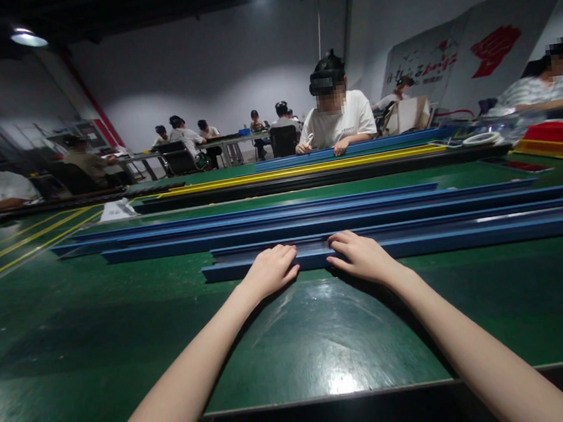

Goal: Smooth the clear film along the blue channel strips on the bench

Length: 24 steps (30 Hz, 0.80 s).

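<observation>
A long blue channel-shaped rail (311,260) lies across the green table (295,344) in front of me, running off past the right edge of the view. My left hand (272,266) grips it near its left end, thumb on the near wall and fingers over the channel. A short way to the right, my right hand (359,254) holds the same rail in a like grip. Just beyond it, more blue rails (264,234) lie side by side, roughly parallel and apart from my hands.
Farther back lie a yellow strip (302,170) and black rails (283,185). A white crumpled piece (118,209) sits at left; a red bin (560,135) and a phone (515,164) are at right. Across the table a co-worker (336,111) bends over another blue rail.
</observation>
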Each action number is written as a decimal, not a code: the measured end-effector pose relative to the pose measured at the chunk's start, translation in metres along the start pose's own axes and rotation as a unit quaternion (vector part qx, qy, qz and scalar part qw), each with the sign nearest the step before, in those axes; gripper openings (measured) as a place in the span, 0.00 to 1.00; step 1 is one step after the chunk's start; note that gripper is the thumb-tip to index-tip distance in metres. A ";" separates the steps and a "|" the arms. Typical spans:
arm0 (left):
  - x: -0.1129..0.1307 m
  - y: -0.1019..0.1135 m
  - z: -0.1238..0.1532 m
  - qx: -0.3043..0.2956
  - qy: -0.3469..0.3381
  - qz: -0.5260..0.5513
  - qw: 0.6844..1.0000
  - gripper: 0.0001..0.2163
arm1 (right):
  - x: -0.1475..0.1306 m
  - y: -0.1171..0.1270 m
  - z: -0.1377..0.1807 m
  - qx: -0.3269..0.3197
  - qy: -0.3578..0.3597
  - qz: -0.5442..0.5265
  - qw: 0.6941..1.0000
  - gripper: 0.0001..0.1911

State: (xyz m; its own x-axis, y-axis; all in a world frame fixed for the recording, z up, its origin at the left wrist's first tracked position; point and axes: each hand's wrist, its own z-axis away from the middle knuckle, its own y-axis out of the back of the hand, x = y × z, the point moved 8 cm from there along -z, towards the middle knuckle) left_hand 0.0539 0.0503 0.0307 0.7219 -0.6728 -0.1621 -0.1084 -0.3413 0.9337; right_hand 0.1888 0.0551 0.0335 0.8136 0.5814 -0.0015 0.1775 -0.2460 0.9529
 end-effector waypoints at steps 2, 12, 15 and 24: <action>0.000 0.000 0.000 0.000 0.000 0.001 1.000 0.13 | 0.000 0.000 0.000 -0.002 -0.001 -0.003 1.000 0.17; 0.001 0.000 -0.001 -0.001 0.000 0.006 1.000 0.13 | 0.002 0.000 0.000 -0.010 -0.008 -0.025 1.000 0.16; 0.001 0.000 0.000 0.000 0.000 0.004 1.000 0.13 | 0.002 0.001 0.000 -0.008 -0.006 -0.026 1.000 0.16; 0.002 0.000 -0.001 -0.015 0.003 -0.012 1.000 0.10 | 0.001 0.001 0.000 -0.003 -0.004 -0.010 1.000 0.16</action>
State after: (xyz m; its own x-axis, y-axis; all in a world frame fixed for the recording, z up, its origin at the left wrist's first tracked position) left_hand 0.0560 0.0496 0.0312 0.7288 -0.6601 -0.1823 -0.0701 -0.3367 0.9390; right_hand 0.1896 0.0552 0.0345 0.8144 0.5798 -0.0237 0.1910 -0.2292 0.9545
